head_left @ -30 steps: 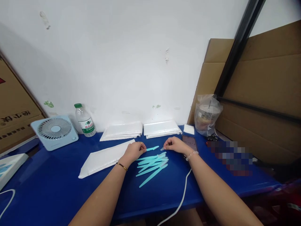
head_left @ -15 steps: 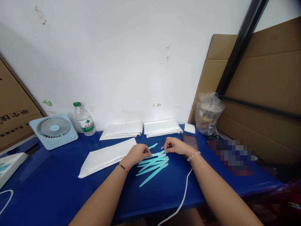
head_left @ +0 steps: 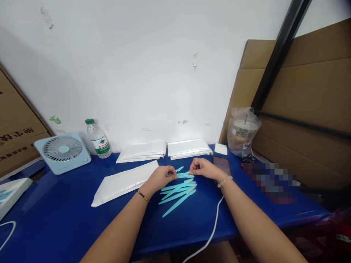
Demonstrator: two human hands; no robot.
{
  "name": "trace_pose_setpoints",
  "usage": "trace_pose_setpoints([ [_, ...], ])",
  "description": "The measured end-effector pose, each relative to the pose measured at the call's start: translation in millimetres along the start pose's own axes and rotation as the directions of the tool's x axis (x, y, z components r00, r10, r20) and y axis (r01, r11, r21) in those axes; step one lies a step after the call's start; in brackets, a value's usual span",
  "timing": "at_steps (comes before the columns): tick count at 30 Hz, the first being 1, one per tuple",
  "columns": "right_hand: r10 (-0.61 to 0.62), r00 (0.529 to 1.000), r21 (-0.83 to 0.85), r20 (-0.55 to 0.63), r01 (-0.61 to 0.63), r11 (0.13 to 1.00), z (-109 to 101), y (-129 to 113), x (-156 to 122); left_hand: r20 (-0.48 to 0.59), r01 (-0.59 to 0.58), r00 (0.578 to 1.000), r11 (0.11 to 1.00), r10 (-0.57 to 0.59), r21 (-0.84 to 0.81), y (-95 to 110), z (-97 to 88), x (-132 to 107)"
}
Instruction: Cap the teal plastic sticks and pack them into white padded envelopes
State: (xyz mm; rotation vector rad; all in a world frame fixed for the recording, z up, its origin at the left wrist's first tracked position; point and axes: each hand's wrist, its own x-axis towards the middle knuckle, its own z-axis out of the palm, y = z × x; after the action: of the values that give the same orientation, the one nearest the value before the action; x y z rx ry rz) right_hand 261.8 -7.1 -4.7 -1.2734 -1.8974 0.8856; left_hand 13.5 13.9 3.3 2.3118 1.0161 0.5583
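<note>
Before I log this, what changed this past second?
The left hand seemingly let go of one teal stick and pinched a second stick from the pile, shifting it slightly away from the wearer; the right hand is at its right end. Fan, bottle, white packets unchanged.

The bare left forearm (head_left: pixel 119 221) rises from the lower edge and slants inward to the right, while the bare right forearm (head_left: pixel 255 215) slants inward to the left. Both are sleeveless as far as they show. A slim, dark and gold bracelet (head_left: pixel 143 196) circles the left wrist, and a strand of clear round beads (head_left: pixel 225 181) the right. The left hand (head_left: pixel 161 177) is turned back-up, with a ring (head_left: pixel 169 168) on one finger and thumb and fingertips pinched together. The right hand (head_left: pixel 202 168) faces it, fingers curled into a similar pinch, their tips near each other but apart.
</note>
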Motion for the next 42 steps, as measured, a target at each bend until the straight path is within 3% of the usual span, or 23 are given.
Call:
trace_pose_setpoints([
  [7, 0.065, 0.995, -0.092, -0.074, -0.072, 0.993, -9.0, 11.3, -1.8, -0.045, 0.08, 0.996, 0.997, -0.079, 0.019, -5.7, -1.6, 2.5],
  [10, 0.031, 0.991, -0.121, -0.131, -0.047, 0.992, -6.9, 6.0, -2.6, -0.064, 0.075, 0.995, 0.997, -0.073, 0.023, -4.5, -1.9, 3.0],
  [16, -0.054, 0.998, -0.078, -0.045, 0.05, 0.996, -0.6, -4.6, -0.2, -0.068, 0.073, 0.995, 0.997, -0.07, 0.04, -9.1, 0.4, 5.4],
  [19, -0.002, 0.998, -0.121, -0.06, -0.005, 0.993, -8.4, 2.5, -1.4, -0.08, 0.116, 0.991, 0.988, -0.109, 0.097, -17.3, -0.2, 6.4],
  [22, 0.046, 0.997, -0.199, -0.067, -0.058, 0.978, -13.3, 5.5, -4.5, -0.082, 0.092, 0.994, 0.976, -0.077, 0.199, -22.0, -0.8, 5.9],
  [26, -0.016, 0.998, -0.204, 0.057, 0.028, 0.979, -7.1, -1.7, -7.3, -0.117, 0.039, 0.993, 0.965, -0.009, 0.26, -17.8, -1.1, 3.3],
  [28, -0.032, 0.987, -0.206, 0.155, 0.064, 0.976, -2.0, -4.6, -6.8, -0.144, 0.014, 0.989, 0.974, 0.019, 0.227, -11.3, -0.9, 1.3],
  [30, -0.036, 0.98, -0.2, 0.196, 0.076, 0.977, 1.7, -5.1, -5.3, -0.106, -0.008, 0.994, 0.986, 0.026, 0.166, -3.3, 0.0, -0.7],
  [33, -0.043, 0.987, -0.145, 0.153, 0.065, 0.987, 2.8, -2.6, -3.2, 0.056, -0.008, 0.998, 0.993, 0.001, 0.119, 5.8, 2.6, -2.2],
  [35, -0.042, 0.994, -0.123, 0.105, 0.054, 0.991, 0.2, 0.5, -2.8, 0.096, 0.015, 0.995, 0.99, -0.028, 0.138, 6.4, 3.3, -1.7],
  [39, 0.026, 1.0, -0.171, -0.004, -0.026, 0.985, -9.5, 7.9, -4.8, 0.032, 0.102, 0.993, 0.971, -0.111, 0.214, -4.0, -0.2, 0.1],
  [42, 0.061, 0.996, -0.217, -0.057, -0.072, 0.973, -13.4, 8.4, -7.6, -0.056, 0.088, 0.996, 0.948, -0.075, 0.305, -11.2, -2.5, 0.6],
])
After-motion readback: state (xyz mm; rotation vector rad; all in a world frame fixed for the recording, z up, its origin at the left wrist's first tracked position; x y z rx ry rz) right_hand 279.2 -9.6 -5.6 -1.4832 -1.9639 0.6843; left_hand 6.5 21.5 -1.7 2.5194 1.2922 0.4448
